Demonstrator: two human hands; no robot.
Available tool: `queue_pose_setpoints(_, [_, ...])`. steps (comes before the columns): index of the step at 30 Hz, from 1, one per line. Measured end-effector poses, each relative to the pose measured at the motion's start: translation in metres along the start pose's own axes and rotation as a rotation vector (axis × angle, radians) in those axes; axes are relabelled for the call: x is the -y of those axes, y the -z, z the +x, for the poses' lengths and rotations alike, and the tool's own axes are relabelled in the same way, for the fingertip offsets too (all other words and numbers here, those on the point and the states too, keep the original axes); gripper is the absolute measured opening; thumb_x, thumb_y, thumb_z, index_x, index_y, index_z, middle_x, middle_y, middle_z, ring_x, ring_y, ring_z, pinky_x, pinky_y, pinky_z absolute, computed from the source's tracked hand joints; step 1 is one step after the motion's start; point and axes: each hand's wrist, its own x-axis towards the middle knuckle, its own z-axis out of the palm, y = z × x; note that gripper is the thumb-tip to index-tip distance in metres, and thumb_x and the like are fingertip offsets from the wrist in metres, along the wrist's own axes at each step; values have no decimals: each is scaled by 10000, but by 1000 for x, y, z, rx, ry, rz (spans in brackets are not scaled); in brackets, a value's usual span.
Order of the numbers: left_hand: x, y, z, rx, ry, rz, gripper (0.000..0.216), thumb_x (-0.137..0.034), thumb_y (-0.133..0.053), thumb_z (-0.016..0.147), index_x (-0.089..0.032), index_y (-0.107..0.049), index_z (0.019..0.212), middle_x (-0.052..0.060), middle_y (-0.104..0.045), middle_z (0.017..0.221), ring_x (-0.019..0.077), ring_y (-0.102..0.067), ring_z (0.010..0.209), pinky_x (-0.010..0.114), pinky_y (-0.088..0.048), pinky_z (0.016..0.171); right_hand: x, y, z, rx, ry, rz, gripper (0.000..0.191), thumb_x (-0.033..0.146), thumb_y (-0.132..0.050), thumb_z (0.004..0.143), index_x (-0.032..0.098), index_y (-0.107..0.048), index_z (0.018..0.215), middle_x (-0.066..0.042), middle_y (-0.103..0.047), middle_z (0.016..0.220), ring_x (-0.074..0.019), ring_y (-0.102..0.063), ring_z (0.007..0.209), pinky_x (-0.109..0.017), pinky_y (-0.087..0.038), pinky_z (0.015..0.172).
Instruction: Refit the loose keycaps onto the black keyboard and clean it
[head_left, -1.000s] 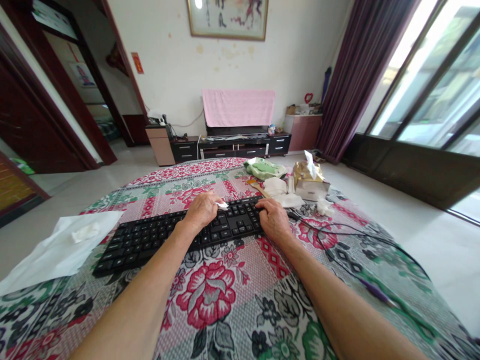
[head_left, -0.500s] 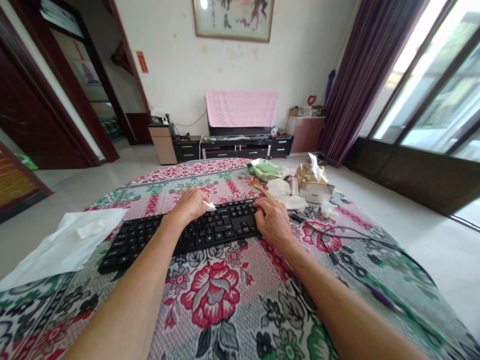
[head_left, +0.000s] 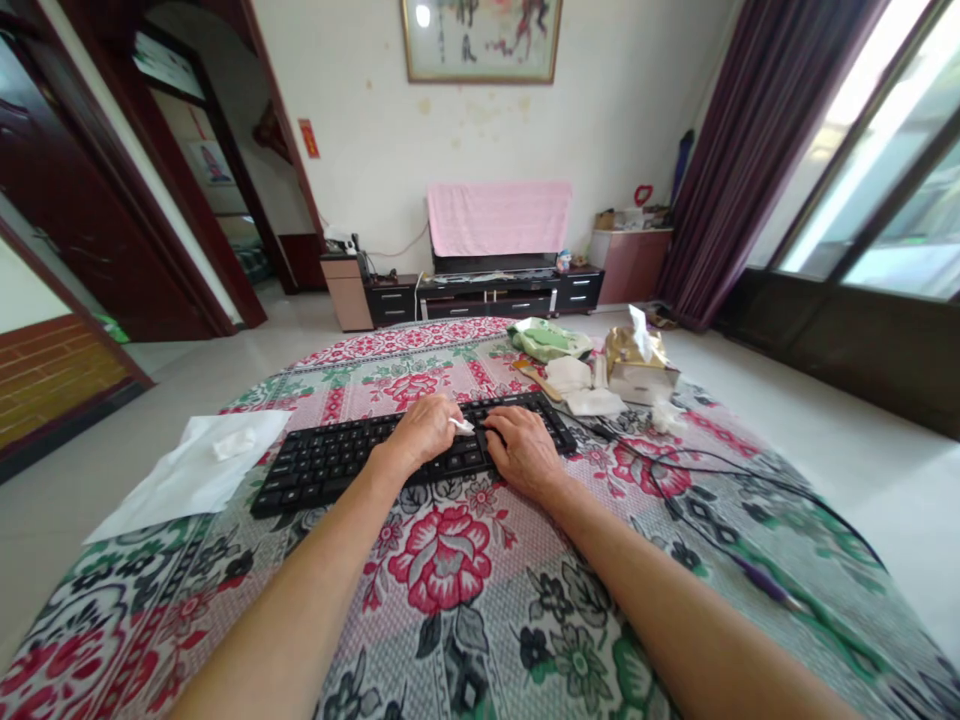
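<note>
A black keyboard [head_left: 337, 458] lies across the flowered tablecloth [head_left: 450, 560] in front of me. My left hand [head_left: 424, 432] rests on its keys with the fingers closed on a small white wad of tissue [head_left: 460, 425], pressed against the keys. My right hand [head_left: 520, 450] lies curled on the keyboard just to the right of it, fingers bent over the keys, holding it down. The keyboard's black cable [head_left: 675, 462] runs off to the right across the cloth.
A white sheet with a crumpled tissue [head_left: 193, 470] lies left of the keyboard. A tissue box [head_left: 639, 368], a green cloth [head_left: 549, 340] and loose tissues [head_left: 589, 395] sit at the far right. A TV stand [head_left: 487, 290] stands behind the table.
My right hand has slid left from the keyboard's right end toward its middle, close to my left hand. The view has shifted so everything sits further right.
</note>
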Motion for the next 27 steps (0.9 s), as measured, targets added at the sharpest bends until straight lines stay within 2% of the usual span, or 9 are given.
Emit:
queue_pose_setpoints(6, [6,11,-32,18,36,59,306,-133,-428,759,-188,-699,890,72,-616,808,178,-579,793,288,-443,770,0,0,0,2,-4,13,229,221,-451,838,190,-637,969,-71,-616,1066,-204,-508,1010,-352,-346,902])
queue_pose_setpoints(12, [-6,1,-26,-105,152,31,321,-137,-413,787,-178,-689,945,74,-629,880,167,-576,823,280,-435,812,-1,0,0,2,7,9,226,216,-452,838,186,-635,966,-63,-616,1064,-196,-512,998,-337,-347,895])
queue_pose_setpoints(15, [-18,-4,-24,-97,109,34,347,-125,-371,809,-155,-689,941,94,-625,878,170,-575,832,275,-440,803,-1,0,-1,7,14,4,233,212,-439,845,186,-632,974,-60,-616,1065,-195,-512,999,-332,-347,895])
queue_pose_setpoints(19, [-23,5,-27,3,10,35,336,-95,-399,769,-164,-700,900,84,-628,829,173,-578,805,276,-444,786,0,1,-1,7,17,0,238,207,-434,845,187,-630,978,-63,-614,1069,-196,-511,1000,-333,-347,897])
queue_pose_setpoints(23, [-27,13,-25,-16,17,2,323,-130,-411,783,-178,-696,927,72,-631,847,174,-577,820,282,-438,801,-1,1,-1,16,9,-4,247,201,-423,849,191,-631,982,-70,-613,1069,-202,-507,1008,-340,-344,900])
queue_pose_setpoints(27, [-37,10,-26,13,-5,38,331,-107,-391,779,-163,-700,886,89,-605,829,174,-572,801,279,-442,763,-2,1,-1,22,13,-9,253,172,-429,834,191,-623,995,-68,-607,1087,-202,-498,1025,-337,-342,904])
